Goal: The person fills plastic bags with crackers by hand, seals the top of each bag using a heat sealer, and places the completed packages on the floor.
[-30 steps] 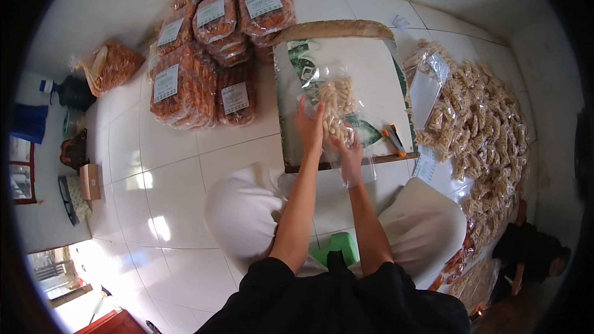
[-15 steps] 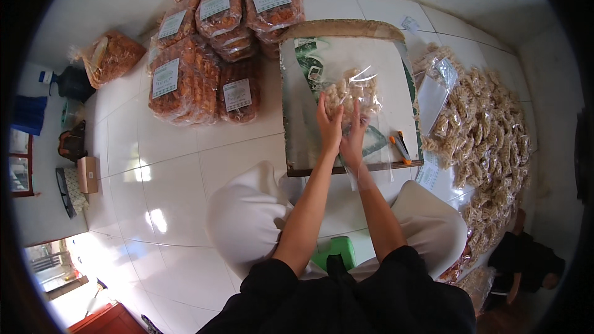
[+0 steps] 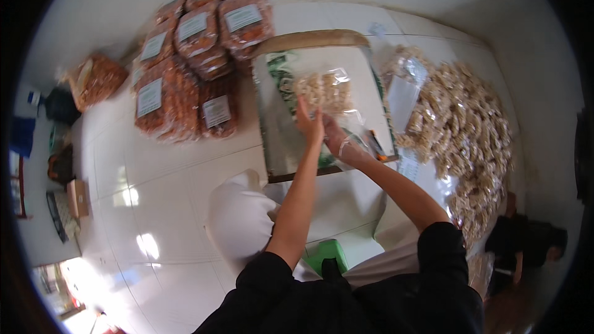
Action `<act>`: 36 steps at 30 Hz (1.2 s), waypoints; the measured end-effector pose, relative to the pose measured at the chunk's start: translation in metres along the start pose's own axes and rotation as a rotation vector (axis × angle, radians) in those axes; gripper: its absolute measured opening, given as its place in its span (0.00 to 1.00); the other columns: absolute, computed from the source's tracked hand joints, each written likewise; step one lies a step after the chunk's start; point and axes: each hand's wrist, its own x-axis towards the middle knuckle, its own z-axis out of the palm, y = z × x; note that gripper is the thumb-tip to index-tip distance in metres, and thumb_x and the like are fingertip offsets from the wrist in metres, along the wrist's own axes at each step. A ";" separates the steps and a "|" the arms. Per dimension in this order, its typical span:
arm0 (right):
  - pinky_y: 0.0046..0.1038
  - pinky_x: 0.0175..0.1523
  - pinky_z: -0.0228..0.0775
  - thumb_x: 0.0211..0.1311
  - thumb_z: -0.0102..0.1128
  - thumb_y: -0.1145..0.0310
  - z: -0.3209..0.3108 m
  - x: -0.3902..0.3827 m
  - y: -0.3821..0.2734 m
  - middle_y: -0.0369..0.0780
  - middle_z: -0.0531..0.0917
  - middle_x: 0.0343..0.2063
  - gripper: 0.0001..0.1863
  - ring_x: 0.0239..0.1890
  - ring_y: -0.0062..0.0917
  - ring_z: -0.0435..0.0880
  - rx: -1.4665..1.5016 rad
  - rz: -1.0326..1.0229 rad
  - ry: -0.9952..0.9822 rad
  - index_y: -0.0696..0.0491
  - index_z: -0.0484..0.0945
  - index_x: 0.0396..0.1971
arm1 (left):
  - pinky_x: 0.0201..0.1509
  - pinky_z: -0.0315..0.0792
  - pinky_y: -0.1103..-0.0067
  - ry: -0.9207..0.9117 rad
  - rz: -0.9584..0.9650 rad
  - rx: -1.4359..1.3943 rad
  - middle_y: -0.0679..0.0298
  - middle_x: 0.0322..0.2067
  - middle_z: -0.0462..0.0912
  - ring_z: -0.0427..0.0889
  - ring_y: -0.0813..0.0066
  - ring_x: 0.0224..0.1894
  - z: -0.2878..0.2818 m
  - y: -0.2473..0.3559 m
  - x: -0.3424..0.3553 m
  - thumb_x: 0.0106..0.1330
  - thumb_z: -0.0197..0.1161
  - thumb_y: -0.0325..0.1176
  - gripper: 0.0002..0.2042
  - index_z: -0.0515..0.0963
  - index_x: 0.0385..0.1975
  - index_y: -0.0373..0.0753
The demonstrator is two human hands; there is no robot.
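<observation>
A clear plastic bag of pale, curly snack pieces (image 3: 325, 91) lies on a low white-topped board (image 3: 365, 65) before me. My left hand (image 3: 309, 122) is at the bag's near left side, thumb and fingers closed against the plastic. Close beside it, my right hand (image 3: 340, 141) seems to be inside the bag's mouth, as clear film wraps round the wrist. Its fingers are blurred and partly hidden near the snack pieces. An orange-and-black cutter knife (image 3: 377, 145) lies on the board, right of my right hand.
Stacked packs of reddish-brown food (image 3: 167, 96) stand at the far left, with a loose bag (image 3: 96, 79) beyond. A large heap of small pale snack packets (image 3: 470, 130) covers the floor at right, beside white sheets (image 3: 402, 102). A green stool (image 3: 327, 253) is below me; another person (image 3: 526, 241) is at the right.
The view has shifted, so the board sits farther left. My right hand has turned and drawn back toward the bag's near right, its elbow swinging outward. The snack pieces lie flatter and more spread out.
</observation>
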 end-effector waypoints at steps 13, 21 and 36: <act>0.35 0.50 0.68 0.57 0.56 0.63 -0.265 -0.210 0.032 0.47 0.79 0.42 0.19 0.45 0.41 0.77 -0.018 0.841 -0.114 0.57 0.74 0.46 | 0.63 0.46 0.52 -0.687 0.723 0.310 0.52 0.64 0.45 0.46 0.44 0.64 0.179 0.164 -0.119 0.52 0.65 0.32 0.37 0.55 0.63 0.49; 0.27 0.40 0.73 0.58 0.56 0.72 -0.242 -0.344 0.133 0.44 0.81 0.36 0.11 0.36 0.29 0.81 0.020 1.213 0.498 0.56 0.77 0.41 | 0.63 0.46 0.56 -1.076 0.496 0.370 0.44 0.61 0.45 0.47 0.45 0.63 0.291 0.060 -0.184 0.53 0.65 0.35 0.38 0.52 0.63 0.46; 0.34 0.54 0.61 0.52 0.63 0.65 -0.153 -0.309 0.248 0.49 0.64 0.49 0.33 0.51 0.40 0.66 -0.293 1.399 1.022 0.57 0.60 0.57 | 0.61 0.55 0.64 -0.925 0.262 0.495 0.47 0.57 0.53 0.57 0.51 0.59 0.376 -0.023 -0.223 0.56 0.60 0.28 0.37 0.47 0.64 0.42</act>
